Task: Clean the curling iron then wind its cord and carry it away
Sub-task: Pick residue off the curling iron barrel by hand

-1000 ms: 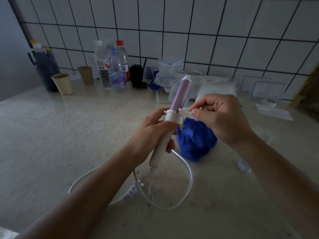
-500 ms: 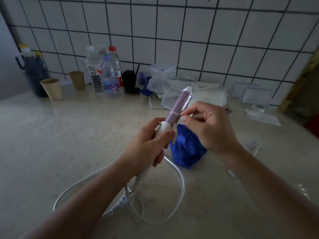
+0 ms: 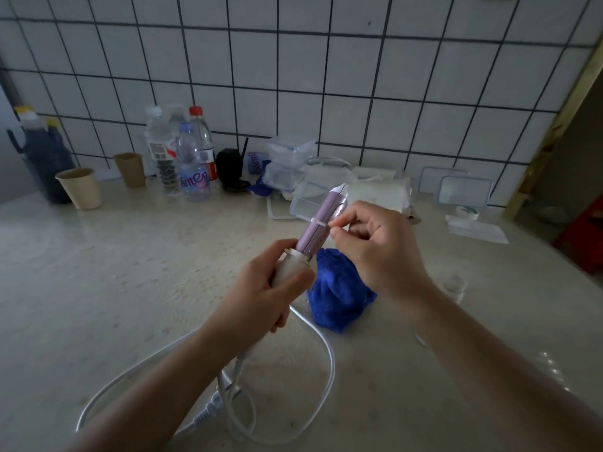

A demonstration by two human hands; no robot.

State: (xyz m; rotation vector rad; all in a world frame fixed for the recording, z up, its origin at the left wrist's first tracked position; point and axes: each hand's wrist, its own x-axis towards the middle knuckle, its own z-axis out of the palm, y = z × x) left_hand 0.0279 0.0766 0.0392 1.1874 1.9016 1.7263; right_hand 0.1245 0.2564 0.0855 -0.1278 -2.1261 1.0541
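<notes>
My left hand [image 3: 261, 295] grips the white handle of the curling iron, whose purple barrel [image 3: 321, 223] tilts up and to the right above the counter. My right hand [image 3: 375, 246] pinches a thin white cotton swab [image 3: 321, 222], and the swab's tip lies across the middle of the barrel. The iron's white cord [image 3: 326, 370] hangs from the handle and loops on the counter, with its plug [image 3: 208, 414] near the front. A crumpled blue cloth [image 3: 339, 295] lies on the counter just below my right hand.
Along the tiled wall stand a dark jug [image 3: 45, 158], two paper cups [image 3: 80, 187], several plastic bottles [image 3: 192, 164], a black object [image 3: 230, 168], clear plastic boxes [image 3: 290, 164] and white packs [image 3: 375, 194]. A small clear lid [image 3: 453, 285] lies right of the cloth.
The swab has travelled up from the collar at the barrel's base to the middle of the barrel. Both hands and the iron sit a little lower in view as the camera tilted up.
</notes>
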